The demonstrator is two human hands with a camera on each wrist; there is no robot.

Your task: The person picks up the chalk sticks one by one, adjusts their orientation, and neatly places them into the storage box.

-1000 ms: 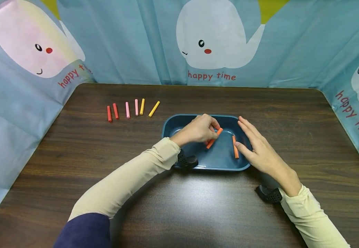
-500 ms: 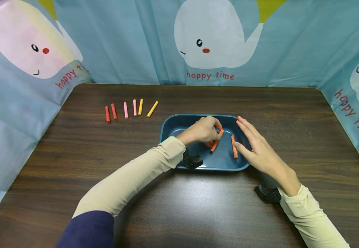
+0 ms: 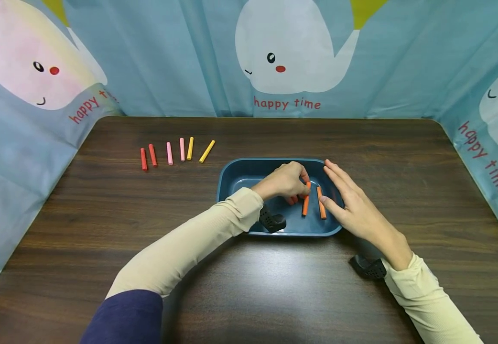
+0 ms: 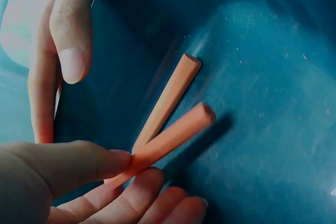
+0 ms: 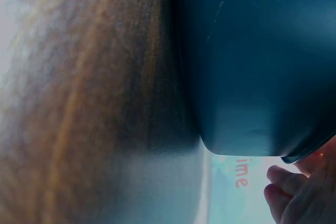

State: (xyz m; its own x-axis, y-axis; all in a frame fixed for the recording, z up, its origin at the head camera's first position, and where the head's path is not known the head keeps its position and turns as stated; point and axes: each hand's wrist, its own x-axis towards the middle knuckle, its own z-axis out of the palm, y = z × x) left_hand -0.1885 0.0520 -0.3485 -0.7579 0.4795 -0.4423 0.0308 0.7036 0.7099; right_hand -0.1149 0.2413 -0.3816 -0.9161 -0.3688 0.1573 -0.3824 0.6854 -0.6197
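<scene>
In the head view, my left hand (image 3: 286, 182) reaches into a blue tray (image 3: 242, 184) and pinches an orange chalk stick (image 3: 306, 205) between thumb and fingers. The left wrist view shows that held stick (image 4: 176, 139) slightly raised, its shadow on the tray floor. A second orange chalk stick (image 3: 321, 203) lies just right of it on the tray floor. My right hand (image 3: 356, 205) rests at the tray's right end with fingers straight, the thumb reaching inside over the rim. From the right wrist view, only its fingers (image 5: 294, 192) show beside the tray's outer wall (image 5: 252, 87).
Left of the tray, red (image 3: 152, 155), pink (image 3: 182, 149) and yellow chalk sticks (image 3: 207, 151) lie in pairs on the dark wooden table (image 3: 115, 210). A blue curtain (image 3: 154, 57) with whale prints hangs along the table's back and sides.
My left hand has moved slightly right with the orange chalk stick, turning it from slanted to nearly upright in view, close beside the other. My right hand stays at the tray's end.
</scene>
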